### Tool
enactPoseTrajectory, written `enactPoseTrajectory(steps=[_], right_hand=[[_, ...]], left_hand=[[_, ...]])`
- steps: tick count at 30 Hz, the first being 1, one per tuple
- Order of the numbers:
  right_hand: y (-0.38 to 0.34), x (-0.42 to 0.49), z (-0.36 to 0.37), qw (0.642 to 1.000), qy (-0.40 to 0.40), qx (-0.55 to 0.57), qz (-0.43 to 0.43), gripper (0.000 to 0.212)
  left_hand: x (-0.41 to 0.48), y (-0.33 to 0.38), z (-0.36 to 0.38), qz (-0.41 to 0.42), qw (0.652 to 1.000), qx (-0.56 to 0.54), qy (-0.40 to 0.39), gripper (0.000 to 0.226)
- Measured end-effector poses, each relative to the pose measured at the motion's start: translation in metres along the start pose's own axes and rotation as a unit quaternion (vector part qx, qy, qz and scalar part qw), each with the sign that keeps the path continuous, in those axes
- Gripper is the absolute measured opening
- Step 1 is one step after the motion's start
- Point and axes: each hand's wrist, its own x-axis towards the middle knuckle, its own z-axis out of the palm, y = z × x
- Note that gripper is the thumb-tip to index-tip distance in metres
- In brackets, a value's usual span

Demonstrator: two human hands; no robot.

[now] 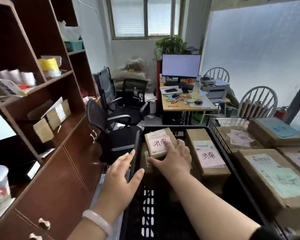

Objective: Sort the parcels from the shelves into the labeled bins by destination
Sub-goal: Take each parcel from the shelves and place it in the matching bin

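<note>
A black plastic crate (pixel 163 205) stands in front of me with brown parcels inside. My right hand (pixel 173 157) lies on a small parcel with a pink label (pixel 157 142) at the crate's far left, fingers spread over its top and thumb along its near edge. A longer parcel with a pink label (pixel 207 151) lies to the right in the same crate. My left hand (pixel 123 174) is open, fingers straight, touching the crate's left rim. More brown parcels (pixel 48 116) lean on a middle shelf of the brown cabinet (pixel 59 170) at left.
To the right, a wire basket (pixel 220 123) and neighbouring bins hold parcels with pink, blue and green labels (pixel 274 174). Black office chairs (pixel 118 118) stand just beyond the crate. A desk with a monitor (pixel 181 65) and two white chairs are at the back.
</note>
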Motion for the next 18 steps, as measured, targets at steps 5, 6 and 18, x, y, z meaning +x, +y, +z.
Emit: enactPoseTrajectory(steps=[5, 6, 18], right_hand=[[-0.006, 0.030, 0.019, 0.994, -0.093, -0.001, -0.054, 0.097], [-0.004, 0.033, 0.021, 0.992, -0.107, 0.004, -0.060, 0.096], [0.042, -0.015, -0.024, 0.989, -0.054, 0.016, -0.133, 0.090]], left_hand=[[0.016, -0.005, 0.006, -0.014, 1.000, 0.015, 0.008, 0.071], [0.018, -0.007, 0.008, -0.018, 1.000, 0.021, 0.008, 0.075], [0.010, 0.014, 0.024, 0.031, 0.992, 0.117, -0.028, 0.075]])
